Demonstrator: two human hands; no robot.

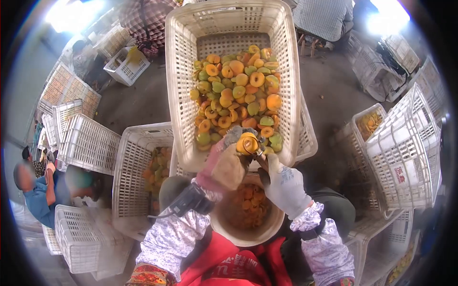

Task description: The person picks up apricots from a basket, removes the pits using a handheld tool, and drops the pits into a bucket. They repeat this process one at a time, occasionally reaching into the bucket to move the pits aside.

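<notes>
Nearest us, at the bottom centre of the frame, we see a red apron (238, 271); above it stands a pale bucket (248, 240) with cut orange pieces (245, 205) inside. Just over the bucket, at the centre, our gloved left hand (230, 167) has its fingers closed around an orange fruit (247, 144). Our right hand (286, 183), in a whitish glove, has its fingers wrapped around a slender tool (260, 157), its tip against the fruit. Beyond, in the upper centre, a large white crate (174, 95) holds green and orange fruit (234, 90), some halved. Farther off, people in checked clothing (148, 21) show at the upper left and upper right.
</notes>
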